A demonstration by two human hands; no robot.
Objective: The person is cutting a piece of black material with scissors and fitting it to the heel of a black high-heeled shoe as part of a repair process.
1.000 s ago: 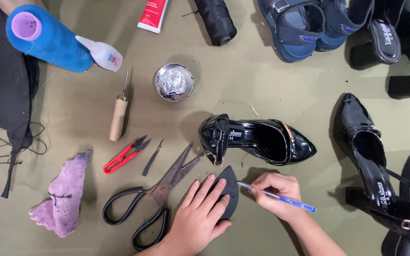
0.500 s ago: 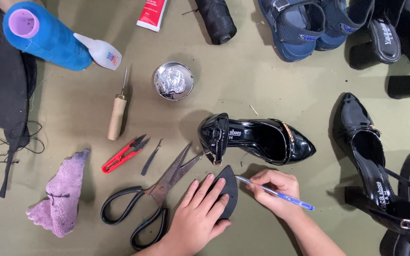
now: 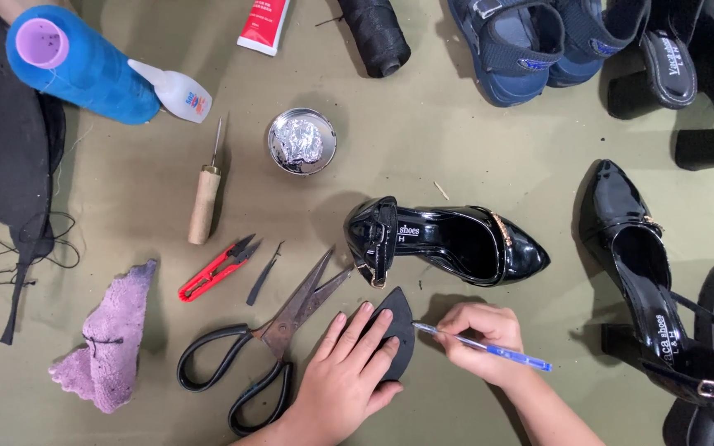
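Around my working spot the olive-green table [image 3: 473, 140] was crowded. Large black-handled scissors [image 3: 266, 351] lay just left of my left hand, blades aimed up and right toward a glossy black high-heeled shoe [image 3: 448, 244] that lay on its side with its toe pointing right, just above my hands. Further left I saw red thread snips [image 3: 215, 270], a small dark pick [image 3: 263, 277], a wooden-handled awl [image 3: 204, 194] and a crumpled purple cloth [image 3: 113, 343]. A round metal tin [image 3: 302, 141] sat above the shoe, with a blue thread cone [image 3: 80, 62], a white glue bottle [image 3: 173, 89], a red and white tube [image 3: 262, 25] and a black thread spool [image 3: 376, 33] along the top edge. Blue sandals [image 3: 530, 41] and more black shoes [image 3: 646, 272] filled the right side.

My left hand [image 3: 345, 380] lay flat, fingers spread, pressing down on the black sole piece [image 3: 398, 326] and covering much of it. That piece sat on the table just below the shoe's heel; its long axis ran nearly upright in view, narrow tip pointing up toward the shoe. My right hand [image 3: 481, 343] was curled in a writing grip around a blue pen [image 3: 489, 349], whose tip touched the piece's right edge and whose barrel slanted down to the right.
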